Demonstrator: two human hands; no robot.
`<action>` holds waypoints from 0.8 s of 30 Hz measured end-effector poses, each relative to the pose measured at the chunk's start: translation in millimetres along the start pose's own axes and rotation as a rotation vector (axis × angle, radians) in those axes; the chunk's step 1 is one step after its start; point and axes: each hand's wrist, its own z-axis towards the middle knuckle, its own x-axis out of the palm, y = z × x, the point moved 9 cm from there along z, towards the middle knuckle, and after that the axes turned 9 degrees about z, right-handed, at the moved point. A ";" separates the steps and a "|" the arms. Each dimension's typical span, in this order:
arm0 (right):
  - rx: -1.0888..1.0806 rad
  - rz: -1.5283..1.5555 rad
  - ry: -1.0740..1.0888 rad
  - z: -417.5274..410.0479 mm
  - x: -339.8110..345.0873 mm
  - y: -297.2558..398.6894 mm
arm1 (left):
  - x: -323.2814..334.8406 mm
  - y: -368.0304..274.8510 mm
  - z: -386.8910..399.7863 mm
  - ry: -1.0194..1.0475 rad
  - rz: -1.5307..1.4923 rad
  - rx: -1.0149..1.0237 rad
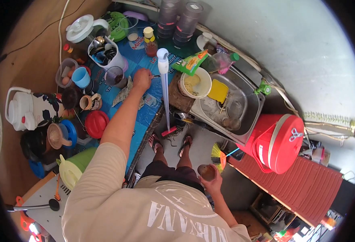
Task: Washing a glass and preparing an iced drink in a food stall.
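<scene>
My left hand [142, 79] is closed over the blue printed table cover, with a short piece of what looks like a metal utensil [156, 76] sticking out; the rest of it is hidden. Close by lie a crumpled cloth [122, 94] and a clear plastic cup [116, 77] with dark contents. Down by my right hip, my right hand [214, 182] grips a glass [207, 172] with something brown inside. A mop's white and blue handle [164, 87] stands upright just right of my left hand.
A steel sink [247, 118] holds glassware and a yellow item. Beside it stands a white tub [206, 83]. Several cups, jugs and a utensil holder [121, 60] crowd the table's left side. A red cooler [282, 145] and a broom [218, 157] are on the right.
</scene>
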 end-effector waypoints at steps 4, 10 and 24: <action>-0.003 -0.042 -0.034 -10.0 -5.5 -1.1 | -1.1 -9.1 -18.1 -0.029 0.221 0.022; -0.043 0.035 -0.049 -12.7 -14.7 -1.1 | -39.9 9.9 -46.0 -0.223 0.084 -0.116; -0.013 0.198 -0.490 -200.3 -163.8 -94.3 | 83.5 -170.1 -266.6 0.441 -0.642 -0.070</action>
